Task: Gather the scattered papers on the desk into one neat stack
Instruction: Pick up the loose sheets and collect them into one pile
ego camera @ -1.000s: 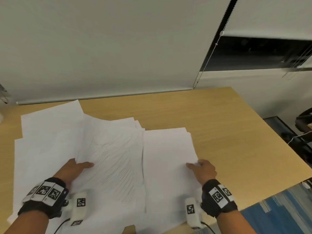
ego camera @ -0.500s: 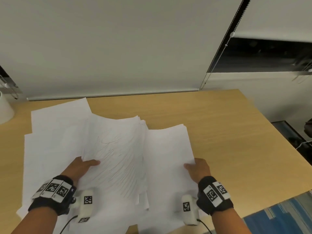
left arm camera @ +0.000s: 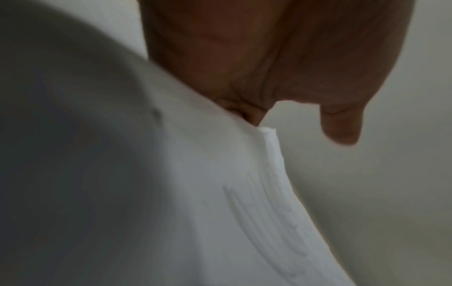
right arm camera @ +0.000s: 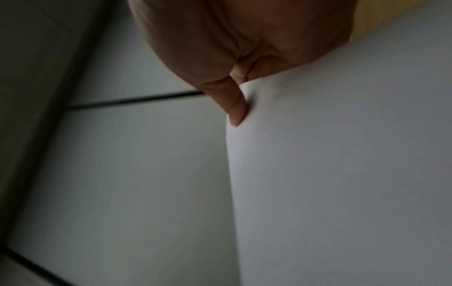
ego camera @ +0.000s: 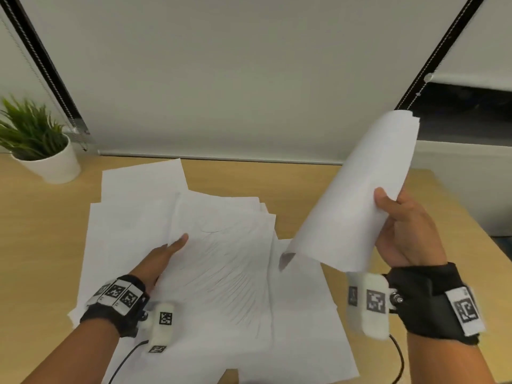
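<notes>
Right of the scattered papers (ego camera: pixel 138 223), the desk (ego camera: pixel 318 189) shows bare wood out to its right edge, and a strip of bare wood runs behind them to the wall blind (ego camera: pixel 235 79); left of the papers a potted plant (ego camera: pixel 36 145) stands near the desk's back edge. No writing can be read: one top sheet carries only faint fanned pencil lines, and the wristbands bear square black-and-white coded tags. The right hand (ego camera: pixel 404 228) grips a curled bundle of sheets (ego camera: pixel 357 195) lifted clear above the papers' right side, thumb pressed on its face. The left hand (ego camera: pixel 158 259) pinches the left edge of a fanned sheaf (ego camera: pixel 221 253) lying on the papers, thumb on top and fingers tucked beneath.
</notes>
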Available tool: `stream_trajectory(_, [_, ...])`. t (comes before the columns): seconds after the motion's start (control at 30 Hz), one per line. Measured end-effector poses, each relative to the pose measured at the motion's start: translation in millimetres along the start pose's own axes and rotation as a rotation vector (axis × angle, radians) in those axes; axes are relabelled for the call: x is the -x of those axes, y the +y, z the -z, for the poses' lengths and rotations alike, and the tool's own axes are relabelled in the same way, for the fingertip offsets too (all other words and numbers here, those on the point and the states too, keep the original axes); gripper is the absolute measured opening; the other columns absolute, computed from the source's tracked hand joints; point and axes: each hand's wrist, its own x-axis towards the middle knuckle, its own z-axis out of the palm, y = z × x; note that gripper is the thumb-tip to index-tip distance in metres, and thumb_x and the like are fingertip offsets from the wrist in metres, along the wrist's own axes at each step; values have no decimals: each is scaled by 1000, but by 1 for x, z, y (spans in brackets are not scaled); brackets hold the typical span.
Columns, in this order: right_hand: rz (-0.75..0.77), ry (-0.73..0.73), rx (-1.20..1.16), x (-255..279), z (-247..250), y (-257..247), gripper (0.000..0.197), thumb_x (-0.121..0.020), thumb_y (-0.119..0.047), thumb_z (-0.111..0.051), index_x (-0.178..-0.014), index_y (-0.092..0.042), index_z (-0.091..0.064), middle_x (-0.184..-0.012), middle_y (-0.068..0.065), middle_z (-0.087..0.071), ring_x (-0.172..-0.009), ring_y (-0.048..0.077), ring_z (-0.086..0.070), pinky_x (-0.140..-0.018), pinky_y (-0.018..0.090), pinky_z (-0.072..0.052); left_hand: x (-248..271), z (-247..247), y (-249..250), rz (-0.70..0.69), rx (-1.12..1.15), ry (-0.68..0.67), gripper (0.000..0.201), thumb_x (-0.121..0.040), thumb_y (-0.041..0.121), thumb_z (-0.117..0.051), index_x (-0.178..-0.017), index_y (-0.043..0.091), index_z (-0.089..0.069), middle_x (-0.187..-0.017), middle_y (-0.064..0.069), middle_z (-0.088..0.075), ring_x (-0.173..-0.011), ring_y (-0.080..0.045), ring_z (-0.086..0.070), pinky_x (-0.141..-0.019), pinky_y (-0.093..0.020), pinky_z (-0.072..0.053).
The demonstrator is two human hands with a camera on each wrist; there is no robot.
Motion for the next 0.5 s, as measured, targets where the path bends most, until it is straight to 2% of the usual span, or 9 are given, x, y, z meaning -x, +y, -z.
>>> stream_trajectory(0.07, [-93, -40, -6, -5, -25, 36, 39, -94, -5, -47, -132, -4, -52, -130, 12, -63, -117, 30, -60, -95, 41, -52, 14, 5, 9, 83, 169, -121, 79, -67, 85, -40, -108, 23, -67, -107, 1, -73, -107, -18, -63, -106, -40, -40])
stream_trajectory(0.1, [-145, -51, 9, -7, -37, 56, 39, -93, -2, -47, -132, -4, -53, -129, 12, -63, -117, 32, -59, -97, 44, -50, 20, 9, 13, 118, 244, -159, 88, -65, 89, -32, -107, 21, -67, -104, -2, -75, -107, -21, -64, -102, -41, -42])
stream_trajectory(0.17, [-263, -95, 56, -6, -58, 100, 38, -93, 2, -46, -130, -5, -53, -129, 14, -62, -118, 35, -58, -99, 48, -46, 27, 13, 14, 132, 329, -165, 105, -60, 94, -23, -114, 14, -63, -105, -7, -75, -112, -25, -61, -101, -43, -42])
stream_trajectory(0.23, [-377, -137, 89, -2, -72, 136, 38, -93, 3, -46, -128, -8, -55, -127, 13, -63, -118, 36, -58, -101, 51, -43, 27, 17, 11, 125, 335, -149, 118, -53, 97, -21, -130, 12, -52, -121, -9, -68, -121, -27, -57, -106, -44, -40])
stream_trajectory(0.3, [-454, -147, 124, 1, -73, 164, 37, -93, 2, -47, -126, -12, -58, -125, 10, -65, -117, 33, -59, -102, 51, -43, 26, 19, 8, 134, 313, -127, 124, -52, 98, -22, -138, 12, -46, -133, -9, -61, -124, -27, -55, -108, -44, -39])
stream_trajectory(0.4, [-501, -150, 322, 8, -65, 190, 33, -93, -4, -50, -125, -11, -58, -122, 10, -66, -111, 29, -62, -99, 49, -47, 25, 19, 3, 113, 237, -128, 104, -61, 94, -27, -122, 17, -59, -122, -6, -68, -117, -26, -61, -101, -42, -44])
stream_trajectory(0.43, [-463, -149, 486, 11, -62, 195, 32, -93, -8, -53, -124, -10, -57, -123, 10, -65, -109, 28, -62, -98, 46, -48, 25, 19, 1, 100, 194, -112, 96, -63, 91, -36, -120, 18, -62, -121, -5, -69, -116, -26, -62, -100, -42, -46])
stream_trajectory(0.5, [-358, -170, 853, 17, -56, 202, 37, -89, -21, -59, -125, -10, -54, -124, 8, -63, -109, 25, -60, -97, 37, -48, 24, 14, -2, 66, 87, -70, 88, -63, 77, -63, -127, 17, -59, -130, -4, -64, -117, -27, -62, -103, -45, -45])
